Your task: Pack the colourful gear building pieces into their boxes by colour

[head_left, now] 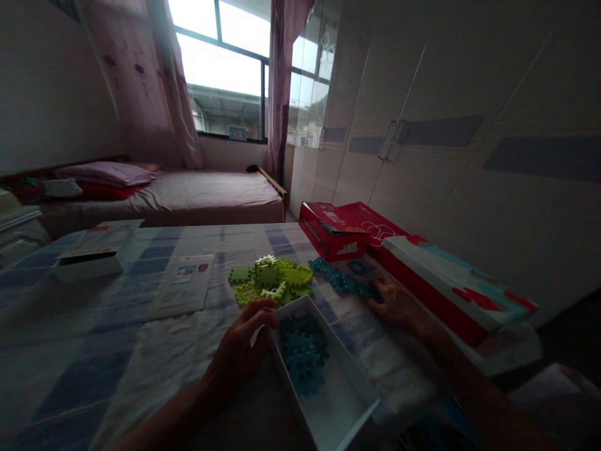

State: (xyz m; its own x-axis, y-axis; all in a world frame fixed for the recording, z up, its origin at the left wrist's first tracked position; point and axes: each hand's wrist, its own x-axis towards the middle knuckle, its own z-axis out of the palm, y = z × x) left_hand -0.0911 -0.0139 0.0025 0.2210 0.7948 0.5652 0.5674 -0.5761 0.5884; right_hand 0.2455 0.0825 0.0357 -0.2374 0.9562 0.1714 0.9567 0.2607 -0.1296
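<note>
My left hand (243, 343) grips the far left corner of a white open box (335, 376), fingers curled at its rim. Inside that box, toward its far left part, lie several dark blue-teal interlocking toy pieces (303, 354) with notched edges. My right hand (397, 307) is to the right of the box, its fingertips closed on a blue interlocking piece (370, 291) at the near end of a loose row of blue pieces (335, 275). Just beyond the box is a pile of yellow-green interlocking pieces (270, 277).
A red box (333, 228) stands behind the blue pieces, beside a larger red-and-white box (451, 288) along the right edge. On the left are a printed sheet (183, 285) and another white box (94, 263). A striped cloth (126, 351) covers the table; a bed (211, 194) stands beyond.
</note>
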